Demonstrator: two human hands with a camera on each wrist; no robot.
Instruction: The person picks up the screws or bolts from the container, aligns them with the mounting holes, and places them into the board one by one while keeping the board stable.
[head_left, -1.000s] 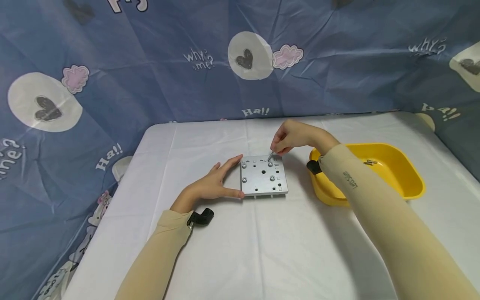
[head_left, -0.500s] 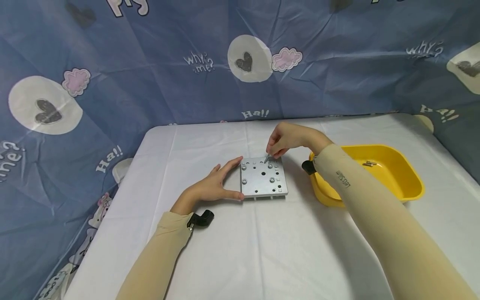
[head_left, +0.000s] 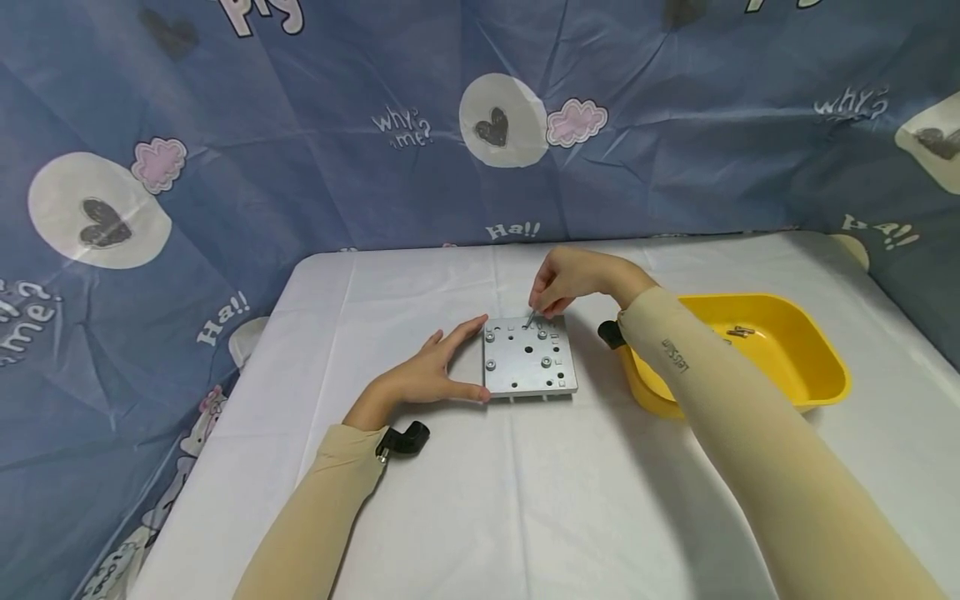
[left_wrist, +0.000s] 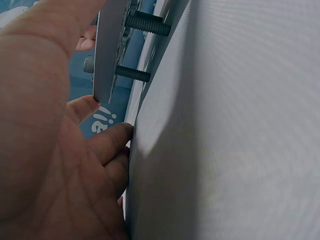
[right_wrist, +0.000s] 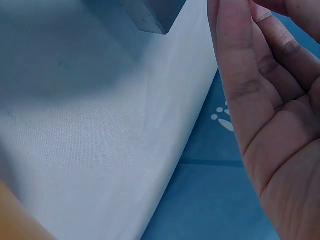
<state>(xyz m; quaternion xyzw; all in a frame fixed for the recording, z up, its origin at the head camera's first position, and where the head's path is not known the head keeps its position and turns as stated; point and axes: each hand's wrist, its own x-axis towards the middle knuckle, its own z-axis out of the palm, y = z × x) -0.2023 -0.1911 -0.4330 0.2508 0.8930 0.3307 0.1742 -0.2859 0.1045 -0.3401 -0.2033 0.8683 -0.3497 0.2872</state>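
Observation:
A silver metal plate (head_left: 517, 375) with several holes stands raised over the white table, with socket-head bolts (head_left: 546, 362) in it. Threaded bolt shanks (left_wrist: 134, 73) stick out of its underside in the left wrist view. My left hand (head_left: 420, 373) holds the plate's left side, thumb at the front corner and index fingertip at the back corner. Over the plate's back edge, my right hand (head_left: 570, 277) pinches a slim metal pin (head_left: 530, 319), its lower end right at a hole. In the right wrist view the fingers (right_wrist: 237, 75) show, but the pin is out of sight.
A yellow bin (head_left: 828, 379) stands right of the plate, partly under the right forearm. Several small metal pins (head_left: 741, 331) lie in it. A patterned blue cloth (head_left: 420, 192) hangs behind the white-covered table (head_left: 450, 517).
My right hand has shifted slightly left along the plate's back edge, carrying the pin from near the back right bolt to a hole further left. My left hand keeps its place.

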